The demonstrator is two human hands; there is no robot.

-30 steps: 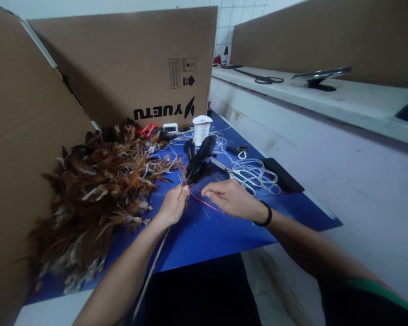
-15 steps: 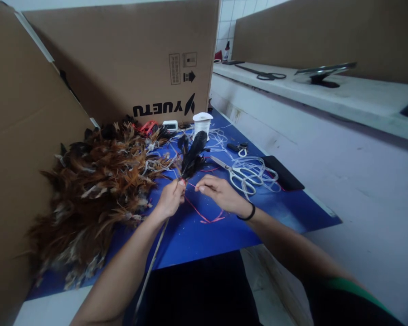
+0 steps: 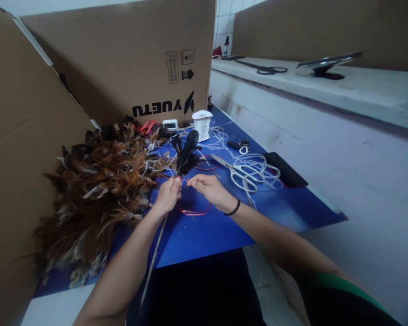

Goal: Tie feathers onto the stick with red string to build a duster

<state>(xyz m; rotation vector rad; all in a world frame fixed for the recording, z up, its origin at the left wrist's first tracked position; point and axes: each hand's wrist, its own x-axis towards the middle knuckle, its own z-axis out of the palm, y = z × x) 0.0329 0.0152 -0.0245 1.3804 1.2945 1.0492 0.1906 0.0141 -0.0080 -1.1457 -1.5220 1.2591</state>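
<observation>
My left hand (image 3: 168,194) is closed around a thin stick (image 3: 153,262) just below a tuft of dark feathers (image 3: 187,154) at its top. The stick's lower end slants down toward my lap. Red string shows at the fingertips where the feathers meet the stick. To its right, my right hand (image 3: 211,189) pinches a piece of that red string (image 3: 193,213), which loops down over the blue table between and below the hands. White-handled scissors (image 3: 238,174) lie to the right of my right hand.
A big heap of brown feathers (image 3: 102,190) covers the table's left side. Behind stand a white spool (image 3: 201,127) and a cardboard box (image 3: 122,59). Tangled clear ribbon (image 3: 258,167), small black-handled snips (image 3: 238,145) and a black flat object (image 3: 285,170) lie at right. A ledge (image 3: 258,74) carries dark scissors.
My right hand has moved left, closer to my left hand. The red string's loop has shifted left and become rounder. The feather tuft has tilted slightly left.
</observation>
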